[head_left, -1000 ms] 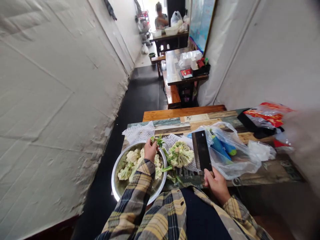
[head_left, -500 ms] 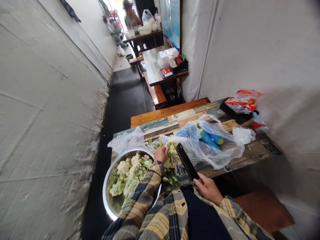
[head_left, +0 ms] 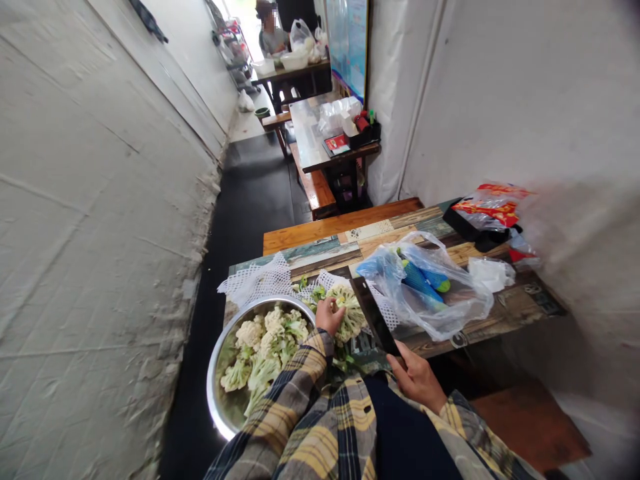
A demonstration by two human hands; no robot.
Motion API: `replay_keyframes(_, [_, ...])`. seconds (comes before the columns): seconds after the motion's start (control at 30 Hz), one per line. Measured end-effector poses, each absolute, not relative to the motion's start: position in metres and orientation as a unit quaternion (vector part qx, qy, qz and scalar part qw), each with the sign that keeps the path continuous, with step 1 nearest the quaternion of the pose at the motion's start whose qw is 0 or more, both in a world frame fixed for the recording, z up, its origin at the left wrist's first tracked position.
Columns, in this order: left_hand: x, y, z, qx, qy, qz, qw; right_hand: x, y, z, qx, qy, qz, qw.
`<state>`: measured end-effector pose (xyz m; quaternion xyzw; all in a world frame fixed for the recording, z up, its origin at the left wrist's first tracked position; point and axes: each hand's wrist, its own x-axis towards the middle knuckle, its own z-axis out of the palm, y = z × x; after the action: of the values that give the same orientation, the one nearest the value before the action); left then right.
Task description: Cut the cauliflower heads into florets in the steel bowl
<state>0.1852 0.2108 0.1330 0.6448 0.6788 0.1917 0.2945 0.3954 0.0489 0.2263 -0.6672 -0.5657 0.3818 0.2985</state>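
Note:
A cut head of cauliflower [head_left: 354, 315] rests on the table just right of my left hand [head_left: 330, 316]. The fingers of that hand are curled, with thumb and forefinger against its left side. My right hand [head_left: 419, 377] grips the handle of a kitchen knife [head_left: 374, 317], whose broad dark blade slants up and left beside the cauliflower. Under my left forearm stands a steel bowl [head_left: 214, 380] with cauliflower florets [head_left: 267, 343] in it. Green leaf trimmings [head_left: 345, 360] lie below the cauliflower, and white foam netting [head_left: 260, 277] is spread behind the bowl.
A clear plastic bag [head_left: 465, 307] with blue-wrapped vegetables [head_left: 420, 280] sits right of the knife. Farther right are crumpled white tissue [head_left: 491, 273] and a black holder [head_left: 463, 223] with red packaging. A bench [head_left: 345, 223] runs behind the table [head_left: 530, 303]. A person [head_left: 273, 37] sits far back.
My left hand has shifted slightly, its thumb and forefinger now curled over the cauliflower's left side. The knife stays in my right hand, nearly in place. The view has moved slightly.

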Motion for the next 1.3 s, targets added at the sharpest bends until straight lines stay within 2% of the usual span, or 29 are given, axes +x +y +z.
replay_keyframes(0.2, [0.187, 0.209, 0.129, 0.632, 0.686, 0.212, 0.291, 0.388, 0.052, 0.205, -0.662, -0.599, 0.402, 0.205])
replay_keyframes(0.33, [0.187, 0.211, 0.128, 0.633, 0.685, 0.212, 0.293, 0.391, 0.054, 0.193, -0.648, -0.552, 0.475, 0.224])
replay_keyframes(0.47, [0.182, 0.216, 0.128, 0.633, 0.682, 0.209, 0.300, 0.393, 0.056, 0.189, -0.635, -0.377, 0.618, 0.269])
replay_keyframes(0.57, [0.175, 0.221, 0.128, 0.629, 0.685, 0.205, 0.305, 0.392, 0.056, 0.190, -0.635, -0.304, 0.650, 0.286])
replay_keyframes(0.67, [0.170, 0.224, 0.130, 0.626, 0.689, 0.200, 0.307, 0.392, 0.055, 0.196, -0.643, -0.370, 0.608, 0.281])
replay_keyframes(0.87, [0.176, 0.216, 0.128, 0.621, 0.699, 0.201, 0.292, 0.398, 0.056, 0.218, -0.670, -0.565, 0.412, 0.251])
replay_keyframes(0.97, [0.180, 0.211, 0.126, 0.612, 0.707, 0.206, 0.287, 0.398, 0.058, 0.226, -0.653, -0.624, 0.360, 0.233])
replay_keyframes(1.1, [0.181, 0.208, 0.124, 0.605, 0.713, 0.213, 0.284, 0.393, 0.056, 0.219, -0.649, -0.656, 0.321, 0.213])
replay_keyframes(1.23, [0.183, 0.206, 0.125, 0.609, 0.710, 0.214, 0.282, 0.392, 0.055, 0.200, -0.661, -0.656, 0.337, 0.137])
replay_keyframes(1.3, [0.183, 0.205, 0.125, 0.612, 0.707, 0.214, 0.281, 0.394, 0.058, 0.195, -0.658, -0.646, 0.359, 0.143])
